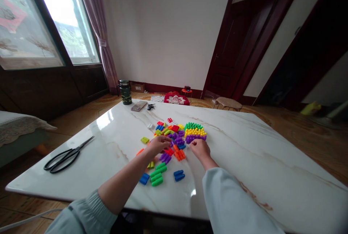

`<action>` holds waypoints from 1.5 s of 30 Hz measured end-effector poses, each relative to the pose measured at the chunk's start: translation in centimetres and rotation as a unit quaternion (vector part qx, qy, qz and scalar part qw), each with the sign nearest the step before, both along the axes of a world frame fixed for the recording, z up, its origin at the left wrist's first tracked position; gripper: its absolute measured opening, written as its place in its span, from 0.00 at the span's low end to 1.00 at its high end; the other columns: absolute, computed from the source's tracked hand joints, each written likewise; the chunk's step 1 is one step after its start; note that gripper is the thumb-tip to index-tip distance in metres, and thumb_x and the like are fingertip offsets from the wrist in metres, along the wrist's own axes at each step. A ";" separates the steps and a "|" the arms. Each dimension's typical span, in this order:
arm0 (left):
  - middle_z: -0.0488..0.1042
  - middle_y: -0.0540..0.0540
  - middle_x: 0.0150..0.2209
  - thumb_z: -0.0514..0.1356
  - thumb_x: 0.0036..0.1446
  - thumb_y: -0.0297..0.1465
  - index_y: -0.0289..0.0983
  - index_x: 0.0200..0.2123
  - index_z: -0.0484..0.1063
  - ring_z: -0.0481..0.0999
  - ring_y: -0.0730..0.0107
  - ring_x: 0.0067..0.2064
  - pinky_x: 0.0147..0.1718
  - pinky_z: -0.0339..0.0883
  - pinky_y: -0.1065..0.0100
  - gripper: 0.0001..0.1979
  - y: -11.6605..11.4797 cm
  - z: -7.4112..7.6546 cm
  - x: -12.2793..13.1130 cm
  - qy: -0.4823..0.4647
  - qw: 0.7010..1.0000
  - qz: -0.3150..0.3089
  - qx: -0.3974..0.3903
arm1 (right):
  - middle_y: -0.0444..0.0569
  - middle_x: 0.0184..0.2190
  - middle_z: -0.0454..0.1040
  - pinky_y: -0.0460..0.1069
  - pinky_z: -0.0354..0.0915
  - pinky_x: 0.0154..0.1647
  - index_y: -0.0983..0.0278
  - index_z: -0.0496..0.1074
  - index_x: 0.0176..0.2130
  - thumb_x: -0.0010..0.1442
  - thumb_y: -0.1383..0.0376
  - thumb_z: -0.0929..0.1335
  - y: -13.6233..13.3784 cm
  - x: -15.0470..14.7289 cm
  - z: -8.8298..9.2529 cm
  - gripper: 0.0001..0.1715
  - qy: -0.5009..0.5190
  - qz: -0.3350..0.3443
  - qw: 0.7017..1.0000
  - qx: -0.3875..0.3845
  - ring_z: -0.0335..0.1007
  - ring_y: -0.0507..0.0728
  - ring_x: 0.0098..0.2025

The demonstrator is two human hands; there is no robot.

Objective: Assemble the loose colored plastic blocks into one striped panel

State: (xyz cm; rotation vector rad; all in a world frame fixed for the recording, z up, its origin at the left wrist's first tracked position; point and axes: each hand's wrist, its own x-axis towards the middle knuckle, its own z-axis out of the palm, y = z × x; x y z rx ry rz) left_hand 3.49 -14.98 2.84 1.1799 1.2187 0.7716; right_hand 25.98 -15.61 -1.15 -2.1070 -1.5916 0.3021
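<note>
My left hand (160,144) reaches over a loose pile of plastic building blocks, its fingers bent and apart from the thumb, beside purple blocks (179,140). I see nothing held in it. My right hand (200,148) is closed at the near left end of a purple block row (195,138); what its fingertips grip, if anything, is hidden. Behind that row stand a yellow block row (195,132) and a green block row (193,126), knobs up. Orange blocks (179,153) lie between my hands. Nearer me are green blocks (157,179) and blue blocks (179,175).
Black-handled scissors (65,156) lie at the left of the white marble-patterned table (261,154). Along its far edge are a camouflage flask (125,92), a phone (139,106) and keys (150,106). Beyond the table stands a round stool (228,102).
</note>
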 end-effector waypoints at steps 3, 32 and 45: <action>0.77 0.47 0.25 0.67 0.42 0.28 0.34 0.32 0.78 0.74 0.72 0.25 0.22 0.62 0.75 0.10 -0.9 -0.3 0.4 0.017 0.994 -0.104 0.012 | 0.46 0.32 0.80 0.47 0.65 0.38 0.59 0.79 0.31 0.51 0.68 0.67 0.3 -0.6 -0.4 0.10 0.023 0.055 0.998 0.013 0.75 0.56 0.37; 0.71 0.51 0.17 0.63 0.40 0.22 0.37 0.26 0.78 0.69 0.75 0.19 0.17 0.57 0.77 0.08 0.1 -0.8 -1.2 0.168 0.978 -0.060 0.107 | 0.50 0.42 0.77 0.47 0.64 0.43 0.61 0.76 0.42 0.57 0.63 0.65 1.0 -3.1 0.1 0.15 -0.033 0.075 0.996 0.027 0.73 0.57 0.44; 0.73 0.50 0.23 0.60 0.49 0.26 0.35 0.35 0.76 0.75 0.72 0.26 0.22 0.63 0.76 0.09 0.4 -0.6 -1.3 0.253 0.955 -0.111 0.109 | 0.52 0.46 0.74 0.49 0.63 0.46 0.62 0.72 0.48 0.54 0.59 0.67 0.9 -5.5 0.9 0.22 -0.080 0.086 0.993 -0.003 0.70 0.58 0.49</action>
